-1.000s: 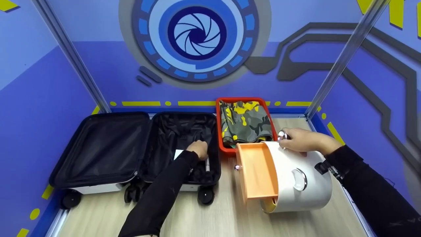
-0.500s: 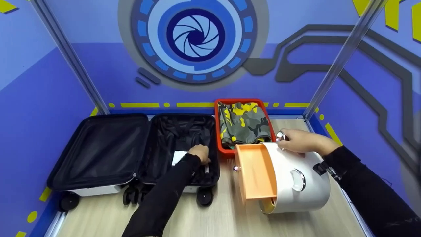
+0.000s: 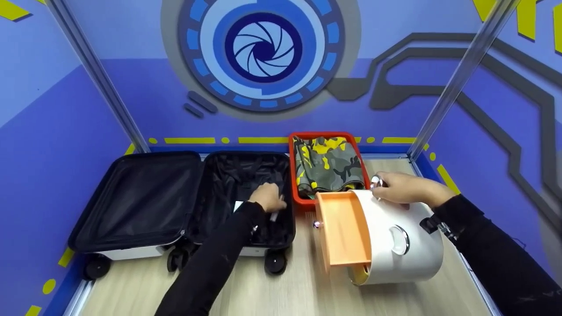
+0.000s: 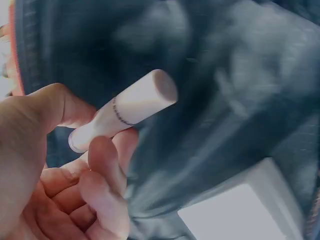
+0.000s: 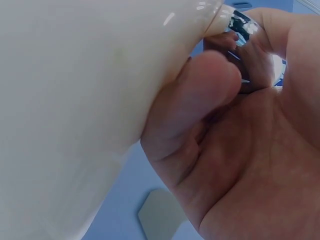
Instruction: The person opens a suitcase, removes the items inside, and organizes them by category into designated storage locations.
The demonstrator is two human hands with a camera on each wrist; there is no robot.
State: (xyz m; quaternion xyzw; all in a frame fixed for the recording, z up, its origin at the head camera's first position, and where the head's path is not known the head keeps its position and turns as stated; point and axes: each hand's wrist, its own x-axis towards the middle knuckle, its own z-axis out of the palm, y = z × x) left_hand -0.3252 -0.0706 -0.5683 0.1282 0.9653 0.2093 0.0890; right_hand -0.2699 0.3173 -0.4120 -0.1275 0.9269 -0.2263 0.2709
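My left hand (image 3: 266, 197) is inside the right half of an open black-lined suitcase (image 3: 290, 232). Between thumb and fingers it pinches a slim, pale, capped cosmetic tube (image 4: 131, 107) with small print round it, held tilted above the dark lining. Below it in the suitcase lies a white box (image 4: 235, 215), mostly hidden by the left arm in the head view. At right, my right hand (image 3: 401, 188) grips the shiny metal knob (image 5: 250, 55) on a white rounded drawer cabinet (image 3: 408, 259). The cabinet's orange drawer (image 3: 347, 232) is pulled out to the left.
A red tray (image 3: 303, 202) holding folded camouflage cloth (image 3: 329, 164) stands behind the cabinet. The suitcase's other half (image 3: 136, 202) lies open at left. Blue panels enclose the back and sides, with metal posts (image 3: 461, 83) at the corners.
The tube has tilted from near upright in the head view, and my left hand has shifted slightly, covering more of the white box. My right hand keeps its hold on the knob.
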